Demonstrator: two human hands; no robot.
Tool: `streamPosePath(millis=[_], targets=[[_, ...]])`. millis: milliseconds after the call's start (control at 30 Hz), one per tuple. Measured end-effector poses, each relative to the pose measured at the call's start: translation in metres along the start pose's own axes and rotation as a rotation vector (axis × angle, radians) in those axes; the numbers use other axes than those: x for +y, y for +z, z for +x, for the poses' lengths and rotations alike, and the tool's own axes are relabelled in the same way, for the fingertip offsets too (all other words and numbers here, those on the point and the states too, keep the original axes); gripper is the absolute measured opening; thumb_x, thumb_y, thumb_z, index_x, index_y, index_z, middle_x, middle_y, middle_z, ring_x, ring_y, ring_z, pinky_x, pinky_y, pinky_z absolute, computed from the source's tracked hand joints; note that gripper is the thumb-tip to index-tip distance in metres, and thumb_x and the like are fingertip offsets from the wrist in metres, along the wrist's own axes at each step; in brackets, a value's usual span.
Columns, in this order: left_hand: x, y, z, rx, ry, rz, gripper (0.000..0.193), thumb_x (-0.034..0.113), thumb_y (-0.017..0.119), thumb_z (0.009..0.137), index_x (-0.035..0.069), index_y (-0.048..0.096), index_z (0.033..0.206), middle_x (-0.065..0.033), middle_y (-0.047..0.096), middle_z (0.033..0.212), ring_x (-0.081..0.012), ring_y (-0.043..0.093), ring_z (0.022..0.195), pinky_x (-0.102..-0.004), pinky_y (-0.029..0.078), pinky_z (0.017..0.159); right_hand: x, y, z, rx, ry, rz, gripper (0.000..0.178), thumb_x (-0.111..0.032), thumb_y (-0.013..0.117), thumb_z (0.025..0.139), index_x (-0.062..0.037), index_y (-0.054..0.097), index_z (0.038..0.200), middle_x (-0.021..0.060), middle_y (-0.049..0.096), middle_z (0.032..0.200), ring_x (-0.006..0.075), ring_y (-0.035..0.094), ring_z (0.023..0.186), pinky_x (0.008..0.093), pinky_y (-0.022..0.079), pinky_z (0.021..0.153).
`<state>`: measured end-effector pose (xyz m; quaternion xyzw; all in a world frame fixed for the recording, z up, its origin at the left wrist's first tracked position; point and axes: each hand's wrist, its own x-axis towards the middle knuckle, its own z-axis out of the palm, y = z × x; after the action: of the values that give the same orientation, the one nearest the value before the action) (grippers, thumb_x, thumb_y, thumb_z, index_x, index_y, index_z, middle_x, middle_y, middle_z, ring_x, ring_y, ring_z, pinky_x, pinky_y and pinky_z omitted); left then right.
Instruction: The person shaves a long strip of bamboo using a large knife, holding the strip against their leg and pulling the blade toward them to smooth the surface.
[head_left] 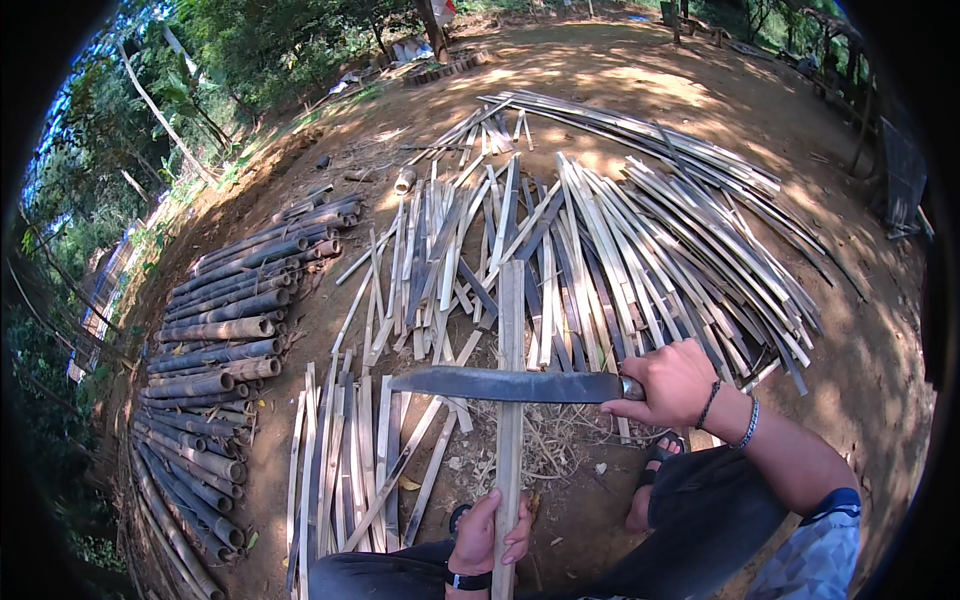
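Outdoors, on bare brown dirt (860, 360), no bin or basket shows; the bamboo lies loose in heaps. Taking the upright bamboo slat (511, 330) as the landmark: it stands nearly vertical in the middle of the view, a long, flat, pale strip with a greyish face, its squared top end rising in front of the far heap.

The left hand (489, 535) is closed around the lower part of the slat, fingers wrapped across its front, a dark watch on the wrist just below. The right hand (672, 384) sits to the right of the slat, higher than the left, fist closed on the handle of a large knife (505, 384), with bead bracelets at the wrist. The knife's broad dark blade runs level from that hand leftward across the slat and past it, crossing about midway up; whether its edge touches the slat I cannot tell.

Behind the slat and fanning off to its right spreads a wide pile of split strips (640, 230), pale and grey, overlapping. Just left of the slat's foot lies a smaller row of strips (345, 450), roughly parallel. Well left of the slat, whole round bamboo poles (220, 340) are stacked side by side, cut ends showing. Right of the slat's base a sandalled foot (655, 470) rests on the ground among dry shavings.
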<state>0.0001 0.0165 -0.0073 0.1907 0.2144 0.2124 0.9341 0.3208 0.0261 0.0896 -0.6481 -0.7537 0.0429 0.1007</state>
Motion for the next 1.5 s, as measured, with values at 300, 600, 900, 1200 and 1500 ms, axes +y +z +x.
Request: streamPosePath(millis=[300,600,900,1200,1500], targets=[[0.000,-0.003,0.002,-0.093,0.001,-0.013,0.045,0.045,0.026,0.101,0.004,0.044,0.096,-0.0034,0.037,0.055,-0.0155,0.037,0.033,-0.0276,0.032,0.035,-0.005,-0.007,0.000,-0.040,0.014,-0.035,0.063,-0.066,0.051,0.085,-0.0064,0.062,0.067,0.0156,0.059,0.052,0.0333,0.062,0.051,0.0417,0.050,0.051],[-0.005,-0.005,0.006,-0.188,-0.042,-0.112,0.045,0.046,0.025,0.102,0.005,0.042,0.096,-0.0032,0.036,0.054,-0.0147,0.035,0.031,-0.0266,0.031,0.034,-0.001,-0.010,-0.006,0.031,-0.051,-0.063,0.063,-0.066,0.053,0.084,-0.0059,0.061,0.066,0.0152,0.058,0.051,0.0342,0.062,0.050,0.0415,0.050,0.050],[-0.006,-0.008,0.008,-0.235,-0.047,-0.173,0.044,0.045,0.025,0.102,0.004,0.041,0.094,-0.0028,0.035,0.053,-0.0142,0.035,0.031,-0.0261,0.030,0.033,-0.008,-0.007,-0.005,-0.026,0.039,-0.020,0.064,-0.068,0.052,0.084,-0.0064,0.061,0.068,0.0156,0.059,0.052,0.0333,0.063,0.052,0.0411,0.051,0.051],[-0.009,0.011,0.009,-0.150,-0.063,-0.181,0.041,0.039,0.027,0.103,0.002,0.040,0.091,-0.0036,0.035,0.051,-0.0140,0.035,0.031,-0.0255,0.031,0.031,0.013,-0.010,0.001,0.105,0.102,-0.055,0.063,-0.065,0.053,0.084,-0.0058,0.061,0.067,0.0168,0.056,0.048,0.0338,0.062,0.049,0.0427,0.049,0.049],[-0.012,0.002,0.008,-0.183,-0.080,-0.146,0.043,0.044,0.028,0.102,0.004,0.041,0.095,-0.0036,0.035,0.052,-0.0142,0.035,0.032,-0.0262,0.030,0.032,0.027,-0.011,0.003,0.140,0.086,-0.063,0.063,-0.065,0.052,0.085,-0.0051,0.061,0.065,0.0163,0.058,0.051,0.0349,0.061,0.049,0.0439,0.049,0.050]])
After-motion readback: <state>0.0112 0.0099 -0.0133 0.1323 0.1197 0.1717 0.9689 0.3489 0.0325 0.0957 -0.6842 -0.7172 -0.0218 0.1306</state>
